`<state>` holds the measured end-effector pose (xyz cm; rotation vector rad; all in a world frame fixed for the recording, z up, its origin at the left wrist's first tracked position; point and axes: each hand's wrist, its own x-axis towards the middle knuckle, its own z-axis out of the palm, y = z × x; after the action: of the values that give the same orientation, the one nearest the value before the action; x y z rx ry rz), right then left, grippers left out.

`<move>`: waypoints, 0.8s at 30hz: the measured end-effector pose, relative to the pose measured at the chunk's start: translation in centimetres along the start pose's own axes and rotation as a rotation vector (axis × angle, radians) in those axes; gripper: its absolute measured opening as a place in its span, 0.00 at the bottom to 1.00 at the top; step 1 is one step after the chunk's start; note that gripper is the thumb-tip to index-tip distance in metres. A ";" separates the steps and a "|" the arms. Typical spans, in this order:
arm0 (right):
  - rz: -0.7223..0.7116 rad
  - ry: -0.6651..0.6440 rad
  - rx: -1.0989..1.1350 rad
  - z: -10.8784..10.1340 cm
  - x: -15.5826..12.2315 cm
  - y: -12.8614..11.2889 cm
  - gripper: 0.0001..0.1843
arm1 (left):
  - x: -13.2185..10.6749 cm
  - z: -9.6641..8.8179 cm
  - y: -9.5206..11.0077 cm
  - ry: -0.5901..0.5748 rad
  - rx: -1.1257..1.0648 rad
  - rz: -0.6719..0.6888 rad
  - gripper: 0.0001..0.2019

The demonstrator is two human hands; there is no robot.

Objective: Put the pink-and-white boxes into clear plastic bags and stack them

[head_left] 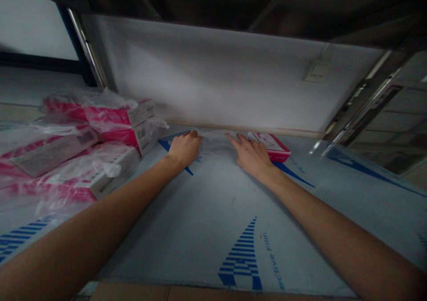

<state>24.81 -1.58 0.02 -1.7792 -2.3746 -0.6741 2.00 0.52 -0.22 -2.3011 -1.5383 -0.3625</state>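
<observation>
My left hand is closed, its fingers curled on the edge of a clear plastic bag lying on the film-covered surface. At the bag's other side, my right hand lies with fingers stretched out and apart, the fingertips touching the plastic. Just behind and to the right of that hand sits a small pink and white box, partly hidden by it. How far the bag extends under my hands is hard to see.
On the left, several pink and grey boxes are piled in clear plastic bags. A white wall with a switch plate closes off the back. Metal posts flank it, and a dark shelf hangs overhead. Cardboard shows at the front edge.
</observation>
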 end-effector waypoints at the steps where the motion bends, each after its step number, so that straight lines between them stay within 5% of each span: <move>1: -0.007 0.006 0.005 0.0 0.0 0.0 0.39 | -0.1 -0.1 0.0 0.005 -0.005 -0.005 0.15; 11: -0.074 0.035 0.079 -0.3 -0.6 -1.7 0.16 | -1.2 0.2 0.1 0.061 -0.067 -0.045 0.16; 24: -0.046 0.174 0.065 -0.6 -0.1 -3.0 0.26 | -1.6 0.5 -2.5 0.077 -0.128 -0.020 0.22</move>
<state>21.95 -2.56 -0.30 -1.5758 -2.3010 -0.7169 -0.96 0.25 -0.92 -2.3395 -1.5421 -0.5636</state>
